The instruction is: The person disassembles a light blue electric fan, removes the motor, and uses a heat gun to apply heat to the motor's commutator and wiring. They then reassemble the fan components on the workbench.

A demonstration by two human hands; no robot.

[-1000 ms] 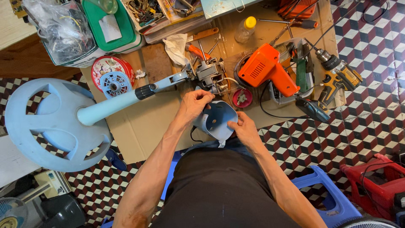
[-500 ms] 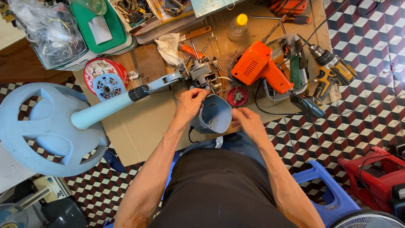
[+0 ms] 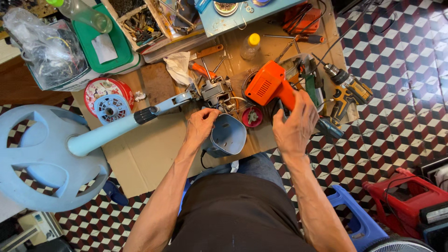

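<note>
Partly hidden: orange tool's handle (image 3: 285, 95) under right hand (image 3: 295, 123).

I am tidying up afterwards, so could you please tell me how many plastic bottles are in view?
2: a clear bottle with a green cap at the top left, and a yellow-capped bottle above the orange tool. Clutter may hide others.

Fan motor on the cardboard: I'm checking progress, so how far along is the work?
Done: the motor lies bare, its blue cover off. In hand: the left hand holds that cover, the right hand grips the orange soldering gun. Left: the cover is not yet back on.
</note>
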